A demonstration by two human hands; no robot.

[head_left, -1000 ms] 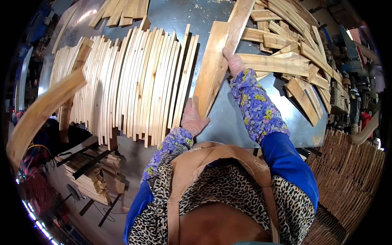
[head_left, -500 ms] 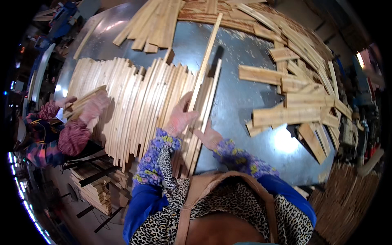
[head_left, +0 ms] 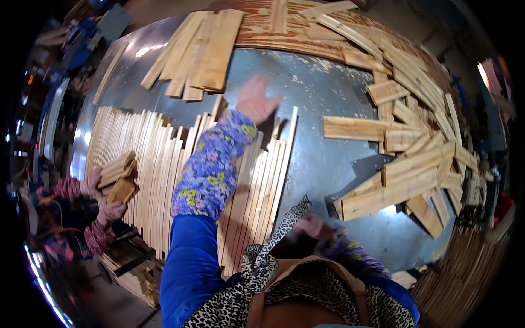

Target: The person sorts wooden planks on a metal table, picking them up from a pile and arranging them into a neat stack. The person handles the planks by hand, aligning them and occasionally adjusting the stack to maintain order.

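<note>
My left hand (head_left: 256,101) reaches out past the far ends of a row of narrow wooden strips (head_left: 158,175), over the metal table (head_left: 306,82). Its fingers are spread, slightly blurred, and hold nothing. Below and beyond it fans a group of wider wooden boards (head_left: 219,49). Close to my body, right of the row's near end, is my right hand (head_left: 314,226). Motion smears its fingers, so I cannot see whether it holds anything. The rightmost strip (head_left: 285,156) lies alongside the others, its far end sticking out beyond its neighbours.
At the left a co-worker's hands (head_left: 106,210) hold several short wooden pieces (head_left: 120,175) over the row. A jumbled pile of boards (head_left: 404,169) covers the table's right side. A rough wooden panel (head_left: 254,22) lies at the far edge. Stacked strips (head_left: 459,279) stand at lower right.
My left hand has let go of the long strip and moved away from me, past the row's far ends. My right hand has left the strips and drawn back toward my body.
</note>
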